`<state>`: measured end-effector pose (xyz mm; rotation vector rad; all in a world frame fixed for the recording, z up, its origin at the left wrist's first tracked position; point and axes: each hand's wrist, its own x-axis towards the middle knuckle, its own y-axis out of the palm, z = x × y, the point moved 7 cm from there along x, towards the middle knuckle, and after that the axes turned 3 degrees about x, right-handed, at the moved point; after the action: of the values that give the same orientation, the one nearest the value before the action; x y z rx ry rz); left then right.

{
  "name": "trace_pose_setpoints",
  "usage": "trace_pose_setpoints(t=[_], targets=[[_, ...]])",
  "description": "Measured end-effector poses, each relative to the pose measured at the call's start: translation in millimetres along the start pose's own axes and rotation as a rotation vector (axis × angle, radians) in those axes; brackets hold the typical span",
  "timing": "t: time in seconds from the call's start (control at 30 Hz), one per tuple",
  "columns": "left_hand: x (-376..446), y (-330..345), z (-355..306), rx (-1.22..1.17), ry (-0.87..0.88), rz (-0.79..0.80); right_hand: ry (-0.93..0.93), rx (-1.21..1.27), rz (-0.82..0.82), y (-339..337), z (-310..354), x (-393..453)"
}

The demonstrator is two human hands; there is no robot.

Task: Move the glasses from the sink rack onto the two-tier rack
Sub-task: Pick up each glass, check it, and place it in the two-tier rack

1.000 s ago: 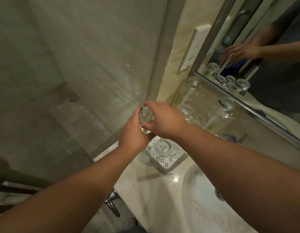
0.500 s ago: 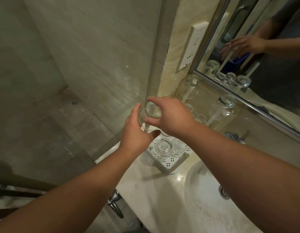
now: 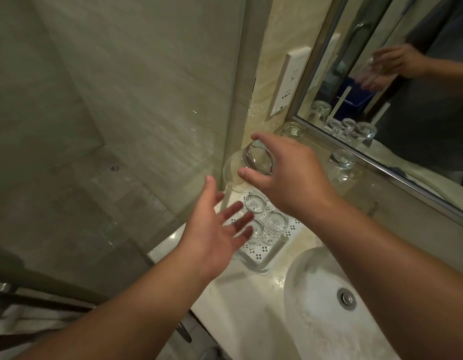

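Observation:
My right hand (image 3: 290, 175) grips a clear glass (image 3: 251, 162) by its base, tilted mouth-down and to the left, above a white post of the rack. My left hand (image 3: 214, 229) hovers just below it with fingers spread and holds nothing. Under the hands lies the white perforated rack tray (image 3: 266, 250) with three small glasses standing upside down, one of them (image 3: 275, 223) near the middle. Two more glasses sit inverted on tall posts by the mirror, one (image 3: 292, 129) at the corner and one (image 3: 342, 162) further right.
The rack stands on a pale counter (image 3: 238, 307) in the corner, beside a round basin (image 3: 329, 307) with a metal drain. A glass shower wall (image 3: 147, 100) rises on the left, and a mirror (image 3: 407, 100) and a wall socket (image 3: 290, 81) stand behind.
My left hand has let go of the glass and dropped away with its fingers opened. My right hand now carries the glass alone, tilted over and a little higher.

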<state>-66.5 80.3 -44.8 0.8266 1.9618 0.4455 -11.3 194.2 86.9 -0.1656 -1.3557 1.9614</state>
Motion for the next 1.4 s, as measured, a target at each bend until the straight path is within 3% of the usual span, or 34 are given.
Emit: trace_pose_setpoints(t=[0.07, 0.17, 0.43, 0.7, 1.2, 1.4], targets=[[-11, 15, 11, -0.138, -0.188, 0.138, -0.008, 0.029, -0.016, -3, 8, -10], [-28, 32, 21, -0.185, -0.331, 0.316, -0.016, 0.084, -0.01, -3, 19, -27], [-41, 34, 25, -0.15, -0.326, 0.397, -0.079, 0.013, 0.046, -4, 38, -54], [-51, 41, 14, -0.076, -0.222, 0.405, -0.055, 0.102, -0.023, -17, 32, -66], [-65, 58, -14, 0.303, 0.255, 0.308, 0.053, 0.356, -0.228, -27, 14, -94], [-66, 57, -10, 0.373, 0.397, 0.274, 0.143, 0.418, -0.223, -9, -3, -105]])
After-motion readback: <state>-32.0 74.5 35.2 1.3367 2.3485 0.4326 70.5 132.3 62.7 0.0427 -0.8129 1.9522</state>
